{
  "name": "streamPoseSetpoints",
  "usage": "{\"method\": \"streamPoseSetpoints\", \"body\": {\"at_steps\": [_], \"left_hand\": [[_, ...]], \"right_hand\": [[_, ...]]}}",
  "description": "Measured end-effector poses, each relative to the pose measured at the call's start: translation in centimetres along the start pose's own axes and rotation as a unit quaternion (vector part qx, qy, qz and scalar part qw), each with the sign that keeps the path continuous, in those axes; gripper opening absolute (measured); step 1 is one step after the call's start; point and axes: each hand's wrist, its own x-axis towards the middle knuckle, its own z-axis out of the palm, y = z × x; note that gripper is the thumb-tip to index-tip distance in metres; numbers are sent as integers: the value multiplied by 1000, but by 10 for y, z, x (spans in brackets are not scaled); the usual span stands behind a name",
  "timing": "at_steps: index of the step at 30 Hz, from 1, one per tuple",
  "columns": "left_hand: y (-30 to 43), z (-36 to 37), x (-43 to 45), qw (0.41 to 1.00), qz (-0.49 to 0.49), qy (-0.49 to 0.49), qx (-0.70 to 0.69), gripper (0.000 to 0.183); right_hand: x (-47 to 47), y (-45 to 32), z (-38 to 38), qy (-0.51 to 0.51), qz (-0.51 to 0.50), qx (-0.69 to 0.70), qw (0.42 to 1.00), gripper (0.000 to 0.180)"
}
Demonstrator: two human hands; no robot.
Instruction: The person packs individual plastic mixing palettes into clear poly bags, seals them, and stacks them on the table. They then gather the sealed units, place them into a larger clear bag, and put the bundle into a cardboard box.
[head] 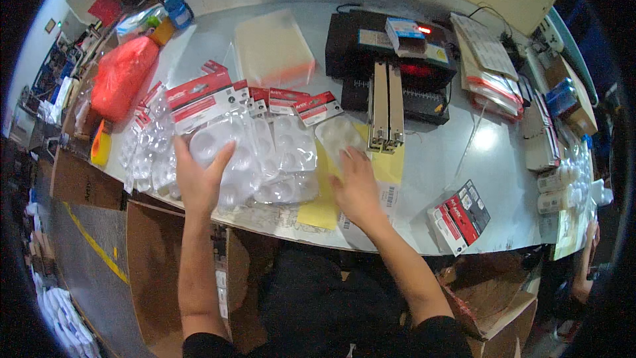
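My left hand (201, 179) holds a clear-bagged white plastic paint palette (241, 146) by its near left edge, with the thumb on top. A red and white header card (201, 102) tops this pack. My right hand (360, 186) has its fingers over the near end of a smaller bagged palette (335, 132); whether it grips the pack is hidden. That pack's header card (318, 108) points away from me. Between the hands lie more bagged palettes (293, 141), and several others (154, 146) are heaped to the left of my left hand.
A black machine (343, 44) with a metal-railed arm (387, 104) stands beyond my right hand. Yellow paper (318, 214) lies near the table edge. A boxed pack (459, 219) sits front right, a red bag (121, 79) left, beside a yellow tape roll (101, 146). Another person's arm (584, 268) shows far right.
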Motion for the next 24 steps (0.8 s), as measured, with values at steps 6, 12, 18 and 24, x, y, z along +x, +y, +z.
{"method": "streamPoseSetpoints", "body": {"at_steps": [6, 12, 18, 24], "left_hand": [[-69, 28, 32, 978, -136, -159, -5, 82], [-53, 29, 33, 912, -287, -275, -103, 77], [-47, 34, 28, 830, -312, -142, -440, 68], [-54, 37, 31, 868, -290, -262, -306, 60]], "right_hand": [[48, -31, 31, 71, 35, -199, 977, 57], [79, -77, -38, -54, 0, -47, 997, 54], [82, -155, -1, 44, -240, -49, 968, 41], [85, -83, 12, -9, 17, 72, 997, 45]]}}
